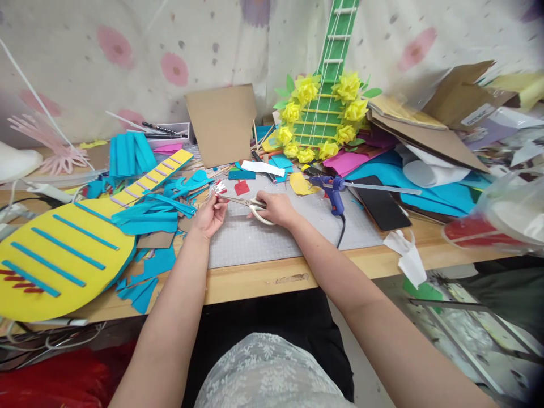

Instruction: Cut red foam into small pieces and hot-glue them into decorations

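Over the grey cutting mat (255, 246), my right hand (278, 208) is closed around the white handles of a pair of scissors (256, 214). Their blades point left, reaching to my left hand (209, 218). Its fingers pinch a small red-and-white piece (220, 187), too small to make out in detail. A scrap of red paper (242, 187) lies on the mat just beyond the blades. Left of my left hand is a heap of cut blue paper (155, 215), beside a yellow guitar-shaped cutout (59, 249) with blue strips.
A blue glue gun (332, 192) with its cord rests right of my right hand, near a black phone (385, 204). Behind stand a cardboard sheet (221, 124) and a green guitar shape (335, 62) with yellow flowers. A bagged cup (488, 226) is far right.
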A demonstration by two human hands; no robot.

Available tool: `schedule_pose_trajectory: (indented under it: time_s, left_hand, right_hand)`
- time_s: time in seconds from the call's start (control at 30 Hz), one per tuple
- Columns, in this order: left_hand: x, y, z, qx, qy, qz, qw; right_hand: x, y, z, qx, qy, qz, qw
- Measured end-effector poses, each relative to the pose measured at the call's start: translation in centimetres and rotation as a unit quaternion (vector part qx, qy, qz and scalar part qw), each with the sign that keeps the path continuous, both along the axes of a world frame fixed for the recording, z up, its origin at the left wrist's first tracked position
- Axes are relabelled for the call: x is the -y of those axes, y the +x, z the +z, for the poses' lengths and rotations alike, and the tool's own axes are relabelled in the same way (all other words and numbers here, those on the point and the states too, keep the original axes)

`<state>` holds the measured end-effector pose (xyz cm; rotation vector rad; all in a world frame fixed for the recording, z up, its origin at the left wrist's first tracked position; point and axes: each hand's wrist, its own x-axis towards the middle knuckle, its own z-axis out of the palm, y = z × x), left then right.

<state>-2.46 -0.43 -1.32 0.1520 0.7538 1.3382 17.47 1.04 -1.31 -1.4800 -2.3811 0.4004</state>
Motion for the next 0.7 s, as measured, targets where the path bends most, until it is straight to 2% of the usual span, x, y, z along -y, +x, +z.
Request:
schedule_pose_trajectory:
  time_s: [0.3, 0.53, 0.7]
  left_hand:
    - [-0.09, -0.12, -0.33, 0.001, 0.017, -0.001, 1.0]
    - [-0.05, -0.19, -0.35, 0.01, 0.037, -0.032, 0.999]
    - [-0.08, -0.11, -0.35, -0.002, 0.034, -0.025, 0.999]
  right_hand:
    - [-0.08, 0.0, -0.1, 0.011, 0.01, 0.001, 1.0]
    - [-0.08, 0.16, 0.07, 0.012, 0.002, -0.008, 1.0]
    - [-0.05, 0.16, 0.1, 0.005, -0.001, -0.002, 1.0]
